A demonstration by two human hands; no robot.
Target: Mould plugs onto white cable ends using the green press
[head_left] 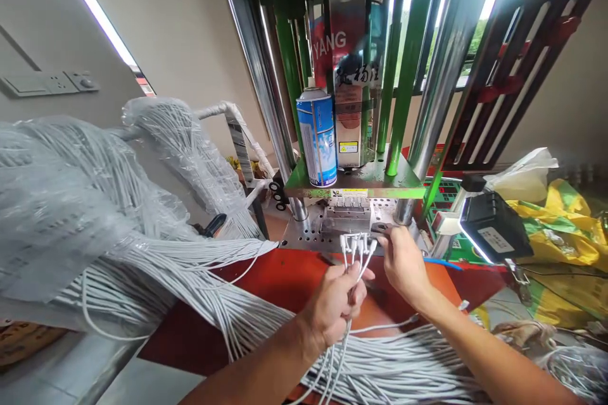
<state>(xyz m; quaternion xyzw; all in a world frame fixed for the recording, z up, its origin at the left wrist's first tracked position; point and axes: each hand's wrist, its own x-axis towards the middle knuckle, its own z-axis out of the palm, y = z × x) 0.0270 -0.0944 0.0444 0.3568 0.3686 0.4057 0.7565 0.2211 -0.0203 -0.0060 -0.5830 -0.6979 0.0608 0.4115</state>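
The left hand [332,307] is closed around a bunch of white cables [352,291], whose small white plugs [356,245] fan out above the fist, just in front of the mould [346,218]. The plugs appear to be outside the mould, not seated in it, though at this angle I cannot be sure. The right hand [403,262] is half closed, its fingers [392,234] on a dark metal tab [380,226] at the mould's right edge; I cannot tell whether they grip it or only touch it.

The mould sits on a steel plate [304,234] below the green press platen [380,185], with a blue-and-white spray can [316,139] standing on the platen above it. A large mass of white cables [142,253], much of it in clear plastic wrap, spreads left of the mould, and loose lengths [380,367] lie toward the viewer across a red table [285,285]. Right of the mould are a black box [494,228] and a yellow bag [555,234].
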